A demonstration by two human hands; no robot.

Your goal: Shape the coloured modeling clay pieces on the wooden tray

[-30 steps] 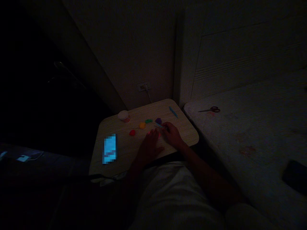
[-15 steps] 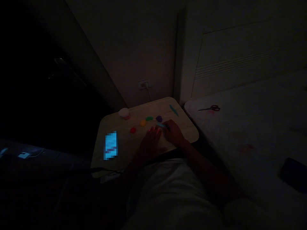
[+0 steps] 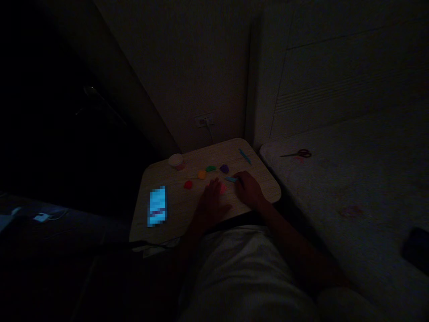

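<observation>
My left hand (image 3: 210, 203) lies with its fingers stretched out and thumb apart, over a flat pink piece (image 3: 222, 189) that looks like modelling clay. The fingers partly cover it. To its right, my right hand (image 3: 248, 188) is closed on a light-blue modelling tool (image 3: 231, 179), whose tip points left, just above the pink piece. Small lumps lie beyond my hands: purple (image 3: 224, 168), green (image 3: 211, 168), orange-yellow (image 3: 201, 175) and red (image 3: 188, 184). The room is very dark, so fine detail is lost.
The small wooden table (image 3: 174, 210) carries a whitish tub (image 3: 176, 161), a second blue tool (image 3: 245, 156) and a lit, blurred-out screen (image 3: 157, 206). Scissors (image 3: 303, 153) lie on the pale surface at right. A plugged-in cord (image 3: 209, 129) hangs from the wall outlet.
My right hand has shifted slightly right with the tool, away from my left hand. More of the pink piece shows between them. The whole view has shifted a little.
</observation>
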